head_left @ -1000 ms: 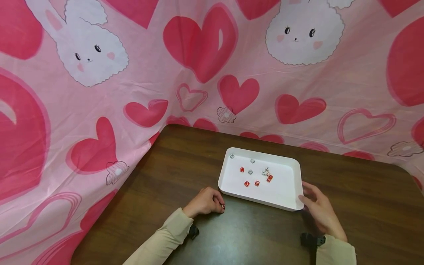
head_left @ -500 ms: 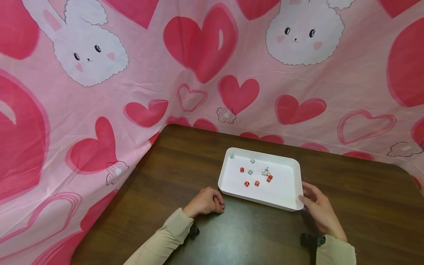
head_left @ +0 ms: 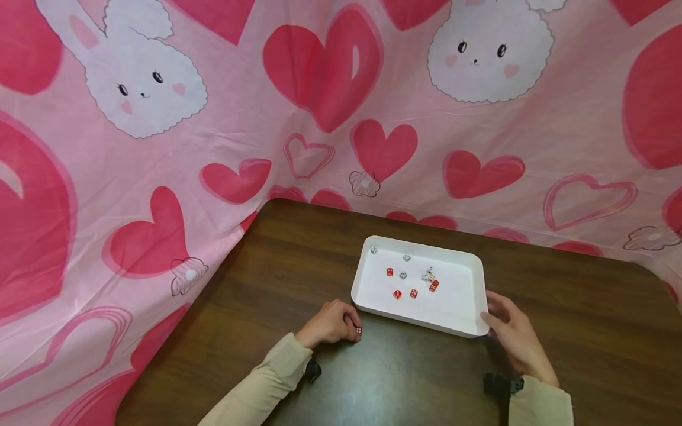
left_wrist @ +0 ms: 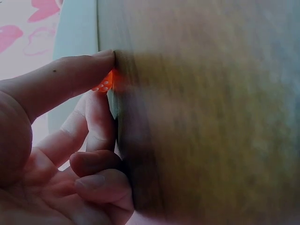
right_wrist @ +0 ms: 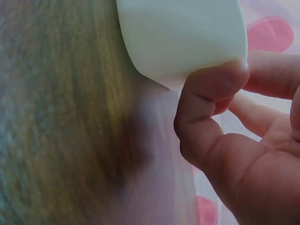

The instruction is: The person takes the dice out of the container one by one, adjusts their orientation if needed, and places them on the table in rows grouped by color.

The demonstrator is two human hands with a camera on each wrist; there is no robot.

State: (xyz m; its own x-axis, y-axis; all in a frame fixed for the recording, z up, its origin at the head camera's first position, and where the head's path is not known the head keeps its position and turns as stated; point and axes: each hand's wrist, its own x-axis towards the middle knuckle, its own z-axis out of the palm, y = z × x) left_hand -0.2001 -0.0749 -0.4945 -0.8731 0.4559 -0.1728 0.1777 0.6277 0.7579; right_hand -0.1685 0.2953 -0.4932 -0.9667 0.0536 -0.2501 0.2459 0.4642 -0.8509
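A white tray (head_left: 458, 313) sits on the dark wooden table (head_left: 256, 278) and holds several small red and clear dice (head_left: 412, 293). My left hand (head_left: 333, 322) rests on the table just left of the tray's near corner, fingers curled, pinching a red die (head_left: 359, 331) against the tabletop; the left wrist view shows that red die (left_wrist: 104, 83) between thumb and fingertip. My right hand (head_left: 511, 334) grips the tray's near right corner, and in the right wrist view its thumb presses on the tray (right_wrist: 187, 42) rim.
A pink cloth with hearts and bunnies (head_left: 319, 106) hangs behind and drapes along the table's left edge. Bare table lies in front of the tray, between my forearms, and to its right.
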